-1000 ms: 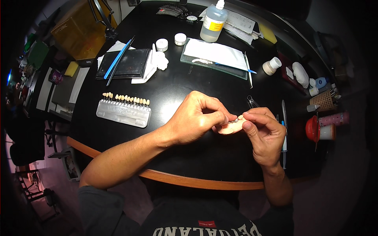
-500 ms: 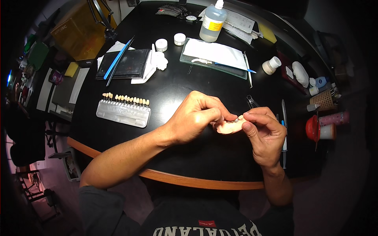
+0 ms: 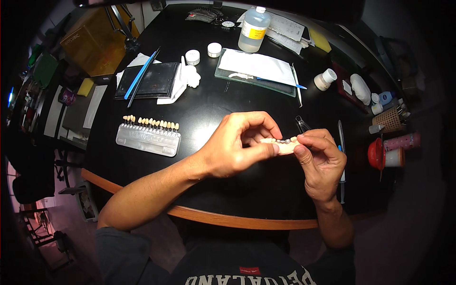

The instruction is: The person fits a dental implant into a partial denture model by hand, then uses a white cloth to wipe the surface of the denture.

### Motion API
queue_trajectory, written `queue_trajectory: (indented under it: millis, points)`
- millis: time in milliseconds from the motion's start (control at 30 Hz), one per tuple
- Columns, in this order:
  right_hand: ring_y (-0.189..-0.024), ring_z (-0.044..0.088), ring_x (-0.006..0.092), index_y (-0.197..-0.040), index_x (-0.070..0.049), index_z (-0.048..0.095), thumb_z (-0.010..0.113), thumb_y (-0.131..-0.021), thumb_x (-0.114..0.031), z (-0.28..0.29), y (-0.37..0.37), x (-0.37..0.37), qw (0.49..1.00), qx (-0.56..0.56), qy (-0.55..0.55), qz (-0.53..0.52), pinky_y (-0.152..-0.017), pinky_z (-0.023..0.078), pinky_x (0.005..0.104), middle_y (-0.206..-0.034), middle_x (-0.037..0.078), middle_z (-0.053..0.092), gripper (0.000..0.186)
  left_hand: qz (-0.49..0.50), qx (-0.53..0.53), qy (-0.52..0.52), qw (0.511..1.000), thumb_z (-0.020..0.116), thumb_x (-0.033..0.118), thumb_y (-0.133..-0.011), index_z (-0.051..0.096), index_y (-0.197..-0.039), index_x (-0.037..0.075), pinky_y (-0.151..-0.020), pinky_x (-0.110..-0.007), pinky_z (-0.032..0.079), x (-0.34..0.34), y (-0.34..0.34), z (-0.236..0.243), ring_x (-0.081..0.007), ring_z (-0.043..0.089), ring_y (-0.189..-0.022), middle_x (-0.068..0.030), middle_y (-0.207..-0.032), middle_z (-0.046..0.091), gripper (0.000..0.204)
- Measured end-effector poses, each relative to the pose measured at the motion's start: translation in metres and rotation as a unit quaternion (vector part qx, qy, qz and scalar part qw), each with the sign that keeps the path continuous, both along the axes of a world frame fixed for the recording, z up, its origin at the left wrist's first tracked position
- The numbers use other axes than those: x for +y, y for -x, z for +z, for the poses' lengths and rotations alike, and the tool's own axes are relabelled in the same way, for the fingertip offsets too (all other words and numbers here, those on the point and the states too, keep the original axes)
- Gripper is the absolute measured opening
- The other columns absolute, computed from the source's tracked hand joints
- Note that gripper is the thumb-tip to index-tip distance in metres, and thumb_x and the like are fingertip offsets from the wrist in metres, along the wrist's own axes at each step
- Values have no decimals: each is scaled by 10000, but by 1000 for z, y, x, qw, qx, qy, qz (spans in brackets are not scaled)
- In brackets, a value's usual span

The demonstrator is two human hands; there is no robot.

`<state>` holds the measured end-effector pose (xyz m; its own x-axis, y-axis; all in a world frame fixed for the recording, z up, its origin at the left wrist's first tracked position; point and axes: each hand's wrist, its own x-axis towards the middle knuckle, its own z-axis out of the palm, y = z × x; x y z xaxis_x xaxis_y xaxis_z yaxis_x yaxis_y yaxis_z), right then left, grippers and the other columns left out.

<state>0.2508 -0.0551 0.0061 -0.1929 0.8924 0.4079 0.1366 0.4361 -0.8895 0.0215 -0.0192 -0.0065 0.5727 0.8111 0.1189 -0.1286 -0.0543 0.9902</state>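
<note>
Two hands pinch one pink denture base (image 3: 284,145) over the bench's near edge: left hand (image 3: 237,145) grips its left end, right hand (image 3: 323,161) its right | tooth shade guide (image 3: 148,135) to the left, glass slab (image 3: 256,76) behind | fingers hide most of the base; small teeth hard to make out.

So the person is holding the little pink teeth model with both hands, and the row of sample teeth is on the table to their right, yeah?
Not quite. The head view shows the tooth shade guide lying on the black table to the person's left, not their right. The rest holds: the left hand and the right hand both pinch the pink denture model.
</note>
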Motion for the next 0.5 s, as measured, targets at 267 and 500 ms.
queue_trajectory:
  millis: [267, 500]
  points:
    - [-967, 670, 166, -1071, 53, 691, 692, -925, 67, 1, -2, 1, 1000, -1, -20, -7, -865, 626, 251, -1078, 120, 603, 147, 38, 37, -86, 995, 884, 37, -774, 644, -1083, -21, -842, -276, 571, -4, -8, 1, -125, 692, -919, -74, -972, 698, 395]
    - [-1020, 650, 163, -1134, 49, 674, 741, -891, 47, 12, -2, 0, 998, 21, 37, 35, -905, 634, 275, -1126, 106, 551, 253, 52, 28, -112, 992, 865, 30, -796, 670, -1054, -21, -894, -304, 584, -2, -8, 2, -155, 718, -975, -89, -1012, 724, 327]
